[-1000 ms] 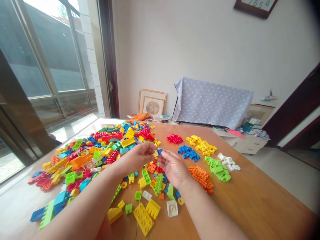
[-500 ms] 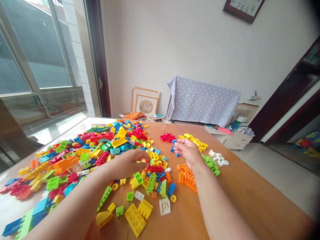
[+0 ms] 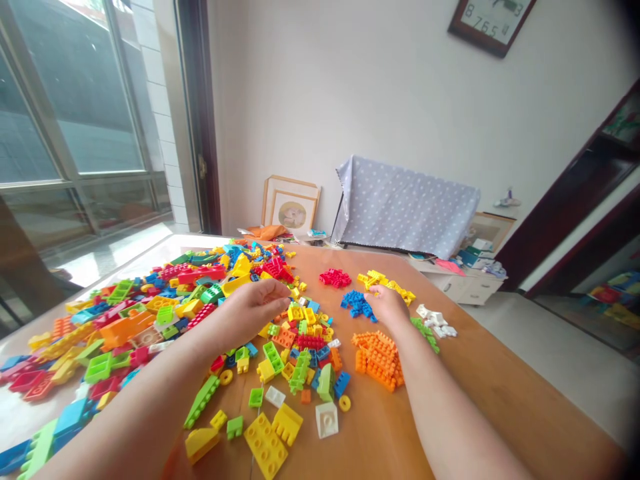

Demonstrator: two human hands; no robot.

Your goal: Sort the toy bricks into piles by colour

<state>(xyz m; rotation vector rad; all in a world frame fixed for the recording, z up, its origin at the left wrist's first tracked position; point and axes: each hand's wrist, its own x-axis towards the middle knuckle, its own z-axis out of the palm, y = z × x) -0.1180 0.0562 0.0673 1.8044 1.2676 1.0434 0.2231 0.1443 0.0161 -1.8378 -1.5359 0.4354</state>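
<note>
The left hand (image 3: 256,304) is above the mixed toy bricks (image 3: 202,312) spread across the counter (image 3: 493,387), its fingers loosely curled, thumb parted from them. The right hand (image 3: 389,307) reaches the blue toy bricks (image 3: 357,303) at their right edge; whether its fingers grasp one, I cannot tell. Orange toy bricks (image 3: 379,360) lie nearer, red toy bricks (image 3: 335,277) beyond.

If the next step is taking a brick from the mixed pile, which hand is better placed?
Probably the left hand: it looks open, near the mixed pile. The right hand is farther, at the blue pile.
</note>
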